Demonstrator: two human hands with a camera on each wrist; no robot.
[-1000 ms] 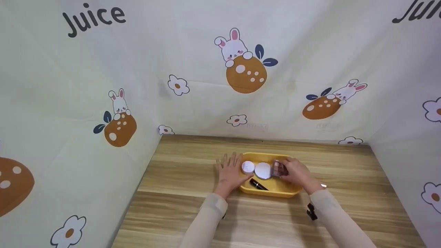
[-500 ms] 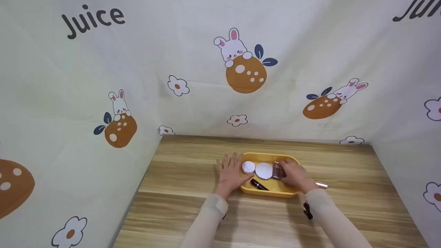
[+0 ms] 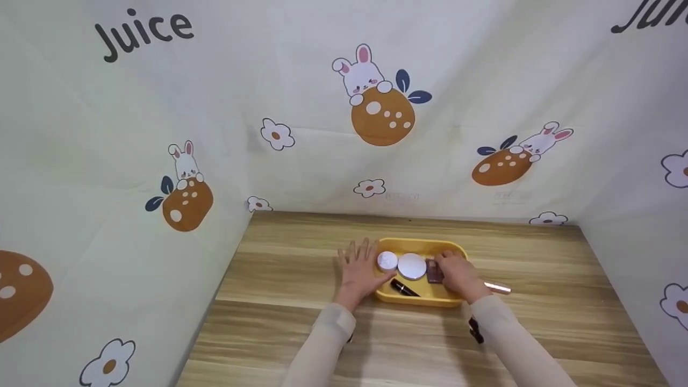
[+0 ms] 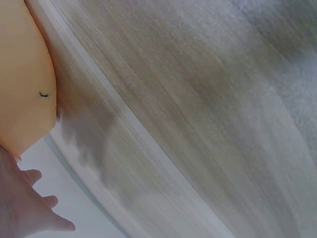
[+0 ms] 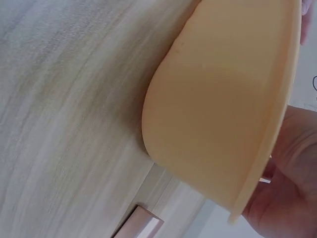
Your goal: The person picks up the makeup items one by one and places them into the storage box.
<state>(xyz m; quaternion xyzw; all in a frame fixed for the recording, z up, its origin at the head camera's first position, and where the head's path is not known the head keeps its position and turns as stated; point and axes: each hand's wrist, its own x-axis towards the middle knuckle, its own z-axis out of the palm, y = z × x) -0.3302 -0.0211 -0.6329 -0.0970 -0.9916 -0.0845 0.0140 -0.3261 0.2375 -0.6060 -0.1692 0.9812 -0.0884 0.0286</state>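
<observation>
A yellow plastic basket (image 3: pixel 422 303) stands on the wooden table. My left hand (image 3: pixel 359 274) rests against its left end with fingers spread, the thumb reaching over the rim. At the right end, my right hand (image 3: pixel 458 274) reaches over the rim and pinches a small brown eyeshadow palette (image 3: pixel 433 272) low inside the basket; the hand hides part of it. Left of the palette lie a round white compact (image 3: pixel 412 266) and a smaller white round jar (image 3: pixel 387 261). A black cosmetic tube (image 3: pixel 404 288) lies slanted along the near side.
A slim pinkish tube (image 5: pixel 140 225) lies on the table outside the basket, by my right wrist. Printed cloth walls (image 3: pixel 301 166) with rabbits and oranges enclose the table (image 3: pixel 290 242) at the back and both sides.
My right hand has lowered the eyeshadow palette into the basket, moving slightly left and toward me. More of the pinkish tube shows beside the wrist. The left hand has stayed put.
</observation>
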